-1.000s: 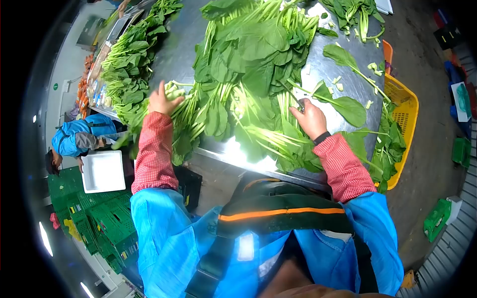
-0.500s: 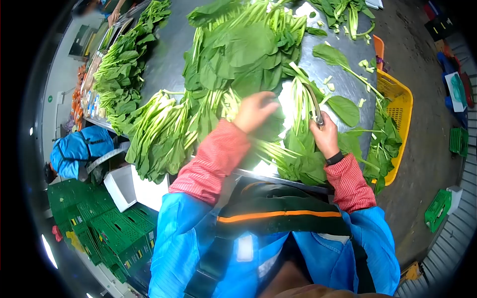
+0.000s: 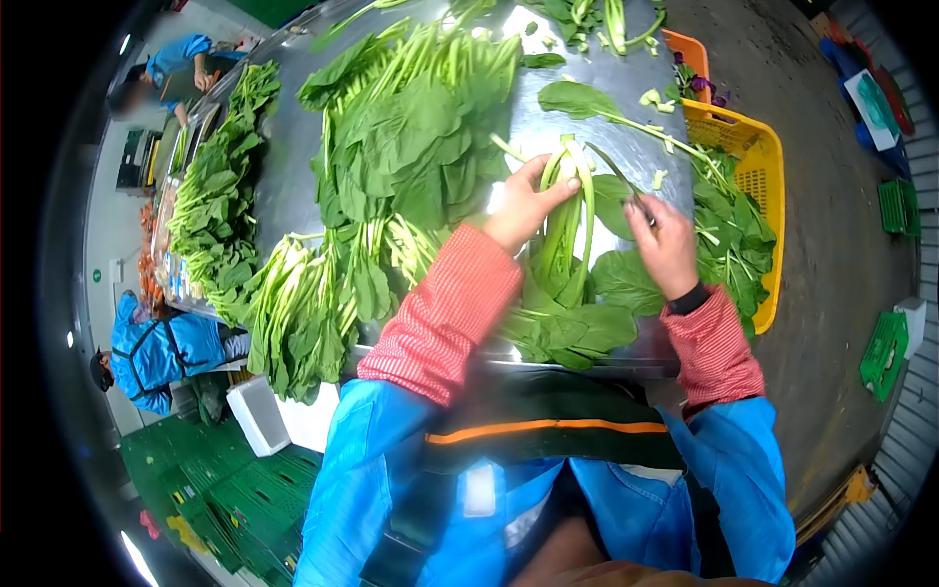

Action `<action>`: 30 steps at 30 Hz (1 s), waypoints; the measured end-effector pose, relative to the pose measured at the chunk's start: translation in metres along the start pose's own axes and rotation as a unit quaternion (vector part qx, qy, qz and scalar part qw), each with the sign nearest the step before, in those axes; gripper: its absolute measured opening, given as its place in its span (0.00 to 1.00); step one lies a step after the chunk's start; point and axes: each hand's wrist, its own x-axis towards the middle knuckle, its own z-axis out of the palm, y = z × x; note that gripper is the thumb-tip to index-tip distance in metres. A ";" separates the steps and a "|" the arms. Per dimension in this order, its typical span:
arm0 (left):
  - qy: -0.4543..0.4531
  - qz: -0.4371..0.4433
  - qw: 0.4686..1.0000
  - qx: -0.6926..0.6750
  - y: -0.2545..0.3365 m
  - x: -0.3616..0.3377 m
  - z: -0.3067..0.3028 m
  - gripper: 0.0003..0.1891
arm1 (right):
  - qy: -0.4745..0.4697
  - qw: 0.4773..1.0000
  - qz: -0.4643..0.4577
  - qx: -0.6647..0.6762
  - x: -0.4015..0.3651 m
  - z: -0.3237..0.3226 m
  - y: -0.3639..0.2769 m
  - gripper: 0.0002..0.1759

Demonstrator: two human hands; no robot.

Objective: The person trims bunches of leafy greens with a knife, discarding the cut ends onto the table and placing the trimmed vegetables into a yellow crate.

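My left hand [image 3: 526, 203] is closed around the pale stems of a bunch of leafy greens [image 3: 559, 240], near their cut ends. The leaves of this bunch spread toward me along the table's near edge. In my right hand [image 3: 667, 245] is a knife [image 3: 612, 166] with a dark, narrow, curved blade. Its tip points up and left, just right of the stem ends. Left of my hands lies a large heap of greens [image 3: 411, 147], stems pointing away. A single leafy stalk [image 3: 579, 100] rests beyond the knife.
Trimmed stem bits [image 3: 657, 101] dot the metal table [image 3: 291, 147]. More greens [image 3: 293, 313] lie at its left edge. A yellow basket [image 3: 771, 196] of leaves and an orange crate [image 3: 693, 54] stand at the right. Co-workers in blue [image 3: 176, 347] are at the left, above green crates [image 3: 225, 470].
My left hand has come from the heap's near side to the right and closed on the stems. The knife has drawn slightly away from them. The whole view has shifted.
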 end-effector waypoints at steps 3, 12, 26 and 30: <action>-0.030 0.030 0.997 0.066 0.009 -0.003 0.019 0.22 | 0.021 0.968 -0.180 -0.176 0.029 -0.031 -0.017 0.09; -0.030 0.031 0.999 0.031 0.037 -0.019 0.029 0.22 | 0.006 0.985 0.031 -0.168 0.046 -0.051 0.055 0.13; 0.038 0.133 0.942 -0.306 0.116 -0.005 -0.048 0.19 | 0.185 0.951 0.035 -0.245 0.074 -0.098 0.047 0.20; 0.008 0.151 0.917 -0.370 0.138 -0.035 -0.088 0.19 | 0.148 0.943 -0.038 -0.297 0.051 -0.068 0.030 0.29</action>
